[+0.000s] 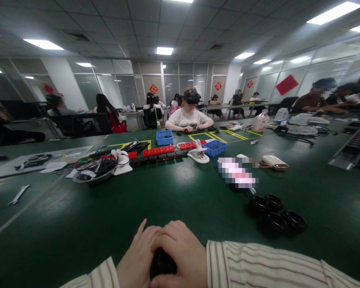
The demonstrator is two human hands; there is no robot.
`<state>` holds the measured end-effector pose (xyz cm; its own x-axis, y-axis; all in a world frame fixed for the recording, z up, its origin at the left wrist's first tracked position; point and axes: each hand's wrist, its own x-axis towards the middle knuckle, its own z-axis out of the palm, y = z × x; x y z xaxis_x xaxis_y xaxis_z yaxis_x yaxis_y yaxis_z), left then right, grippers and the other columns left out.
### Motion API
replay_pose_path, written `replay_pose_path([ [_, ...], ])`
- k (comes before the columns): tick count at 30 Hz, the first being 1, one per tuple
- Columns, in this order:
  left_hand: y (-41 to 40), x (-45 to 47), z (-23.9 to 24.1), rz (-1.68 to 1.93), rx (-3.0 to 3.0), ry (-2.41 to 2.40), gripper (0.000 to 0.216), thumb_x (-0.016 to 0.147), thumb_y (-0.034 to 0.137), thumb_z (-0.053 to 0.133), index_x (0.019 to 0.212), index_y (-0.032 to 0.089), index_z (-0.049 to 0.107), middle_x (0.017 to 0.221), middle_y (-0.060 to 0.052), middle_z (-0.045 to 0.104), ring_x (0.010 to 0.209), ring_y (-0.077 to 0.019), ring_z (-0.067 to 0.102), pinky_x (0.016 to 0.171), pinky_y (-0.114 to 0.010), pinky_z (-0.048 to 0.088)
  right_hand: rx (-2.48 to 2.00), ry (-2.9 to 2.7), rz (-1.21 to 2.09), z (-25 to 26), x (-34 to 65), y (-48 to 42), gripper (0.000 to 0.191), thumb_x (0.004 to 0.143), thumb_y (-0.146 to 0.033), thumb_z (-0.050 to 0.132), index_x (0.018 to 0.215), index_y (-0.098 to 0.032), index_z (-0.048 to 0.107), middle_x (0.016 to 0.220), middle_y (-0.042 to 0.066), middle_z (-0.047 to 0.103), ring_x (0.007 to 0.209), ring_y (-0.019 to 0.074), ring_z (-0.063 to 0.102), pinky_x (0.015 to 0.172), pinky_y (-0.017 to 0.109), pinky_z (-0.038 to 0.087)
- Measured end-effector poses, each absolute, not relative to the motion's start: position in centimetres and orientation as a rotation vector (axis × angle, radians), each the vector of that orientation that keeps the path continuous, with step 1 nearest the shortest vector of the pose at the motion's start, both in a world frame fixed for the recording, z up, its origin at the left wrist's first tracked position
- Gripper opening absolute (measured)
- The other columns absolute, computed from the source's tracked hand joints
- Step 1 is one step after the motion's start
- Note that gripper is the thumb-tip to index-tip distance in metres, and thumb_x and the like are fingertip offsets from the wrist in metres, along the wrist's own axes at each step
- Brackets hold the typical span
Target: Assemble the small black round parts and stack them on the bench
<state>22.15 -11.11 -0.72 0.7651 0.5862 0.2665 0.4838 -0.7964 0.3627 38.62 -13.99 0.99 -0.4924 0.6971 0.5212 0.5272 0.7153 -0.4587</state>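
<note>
Both my hands are wrapped round a black rounded piece (163,264) low at the front of the table. My left hand (139,253) presses on its left side, with one finger sticking up. My right hand (183,250) covers its top and right side, and its thumb curls below. Only a dark patch of the piece shows between the palms, so its full shape is hidden. Several glossy black rings (275,222), like small tyres, lie grouped to the right, apart from my hands.
Across the green table (180,196) stand red power strips (159,151), blue bins (215,148), a white clamp (198,153) and a metal bowl (94,176) of cables. A wrench (19,195) lies left; a blurred-out device (236,173) is right of centre. A person (189,114) sits opposite.
</note>
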Motion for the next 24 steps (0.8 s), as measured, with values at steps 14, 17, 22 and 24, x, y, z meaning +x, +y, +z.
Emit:
replay_pose_path([
  [14,-10.8,22.8,1.8,0.373,2.511,0.655,0.032,0.053,0.017,0.058,0.084,0.022,0.061,0.097,-0.003,0.057,0.094,-0.025,0.05,0.1,-0.046,0.027,-0.532,-2.299,0.341,0.8,38.7,-13.6,0.012,0.071,-0.022,0.047,0.081,-0.018,0.052,0.084,0.003,0.059,0.087,0.0144,0.053,0.082,0.027,0.04],
  [17,-10.9,22.8,1.7,0.376,2.54,0.657,0.044,0.053,0.015,0.055,0.096,0.023,0.059,0.103,-0.003,0.058,0.099,-0.0252,0.051,0.102,-0.047,0.024,-0.43,-2.346,0.33,0.8,38.7,-13.4,0.015,0.071,-0.019,0.042,0.082,-0.018,0.051,0.086,0.004,0.059,0.092,0.0141,0.052,0.086,0.027,0.039],
  [22,-10.7,22.2,-0.2,0.46,2.563,0.696,0.068,0.055,0.028,0.066,0.119,0.021,0.043,0.121,-0.009,0.048,0.114,-0.03,0.042,0.103,-0.05,0.021,-0.563,-2.299,0.307,1.1,38.8,-13.6,0.02,0.072,-0.029,0.046,0.089,-0.018,0.05,0.093,0.005,0.059,0.096,0.0169,0.05,0.087,0.033,0.037],
  [24,-10.6,21.9,-1.1,0.507,2.6,0.734,0.073,0.056,0.032,0.068,0.121,0.021,0.039,0.125,-0.011,0.045,0.117,-0.0311,0.039,0.103,-0.052,0.021,-0.66,-2.265,0.303,1.2,38.7,-13.8,0.024,0.073,-0.036,0.051,0.089,-0.018,0.05,0.092,0.005,0.058,0.092,0.0174,0.05,0.083,0.033,0.038],
])
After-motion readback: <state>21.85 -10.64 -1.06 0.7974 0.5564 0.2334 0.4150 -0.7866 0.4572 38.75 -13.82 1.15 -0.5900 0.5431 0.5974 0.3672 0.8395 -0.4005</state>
